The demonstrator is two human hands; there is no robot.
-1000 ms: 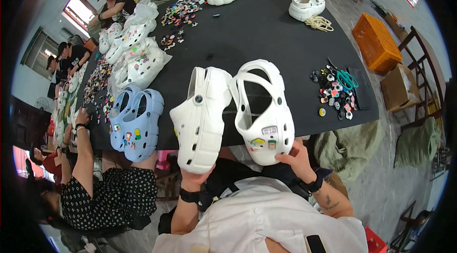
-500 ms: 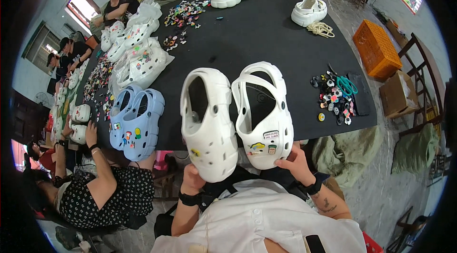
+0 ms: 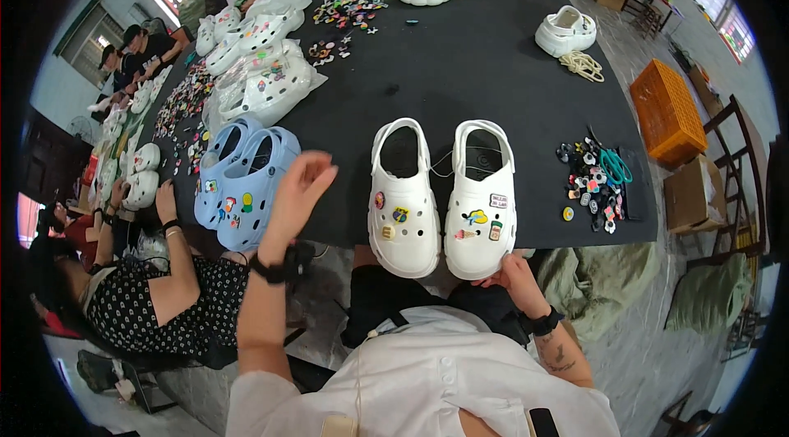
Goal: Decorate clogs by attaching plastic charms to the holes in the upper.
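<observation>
Side by side at the near edge of the black table are two white clogs, joined by a thin cord. The left clog [image 3: 403, 244] has several colourful charms on its toe; the right clog [image 3: 482, 252] carries a yellow one and others. My right hand [image 3: 515, 281] grips the right clog's toe from below. Raised off to the left, my left hand [image 3: 302, 190] holds nothing, its fingers loosely curved and apart. Just beside it stands a pair of light blue clogs [image 3: 261, 182] with charms.
Charms [image 3: 588, 182] lie in a pile with teal-handled scissors [image 3: 614, 166] at the right. Bagged white clogs [image 3: 267, 84] and loose charms [image 3: 353, 6] are farther off. A white pair [image 3: 565, 30] sits beside cream cord [image 3: 582, 66]. A person [image 3: 156, 305] works at the left.
My left hand has let go of the left white clog and moved up and left towards the blue pair. Both white clogs have come down flatter and closer together, toes towards me.
</observation>
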